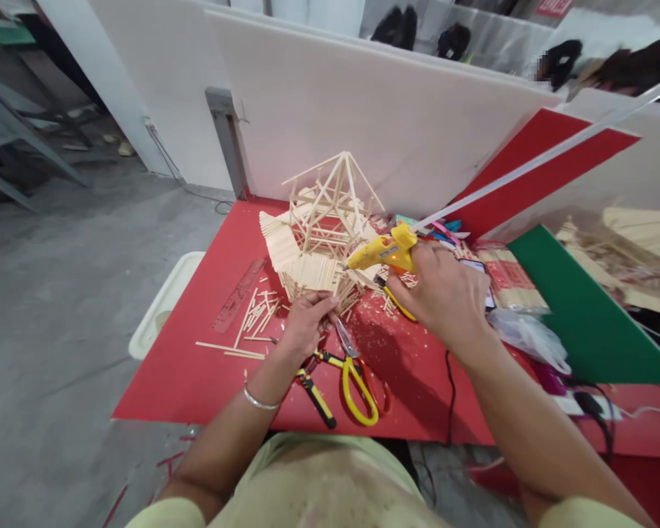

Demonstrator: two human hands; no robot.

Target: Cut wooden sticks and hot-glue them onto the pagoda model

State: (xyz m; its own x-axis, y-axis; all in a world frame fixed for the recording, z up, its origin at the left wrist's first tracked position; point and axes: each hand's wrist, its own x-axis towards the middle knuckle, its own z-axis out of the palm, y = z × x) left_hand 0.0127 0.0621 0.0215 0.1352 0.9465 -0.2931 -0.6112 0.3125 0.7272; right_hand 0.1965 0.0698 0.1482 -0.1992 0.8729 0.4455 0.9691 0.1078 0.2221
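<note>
My right hand (445,290) is wrapped round a yellow hot glue gun (382,253), a long clear glue stick (506,169) jutting from its back. The nozzle points left, just above the edge of a model building (335,213) made of thin wooden sticks, with an open peaked frame and slatted roof panels. At the model's near side my left hand (311,319) is closed in a pinch; whatever lies between its fingertips is too small to make out. Under and beside that hand lie scissors (360,389) with yellow and red handles and black-and-yellow pliers (316,396).
Loose cut sticks (259,314) and a clear ruler (239,295) lie left on the red board (181,367). Packed sticks (511,275), a plastic bag (531,334) and a green board (594,315) are to the right. A white partition (363,110) stands behind; people sit beyond it.
</note>
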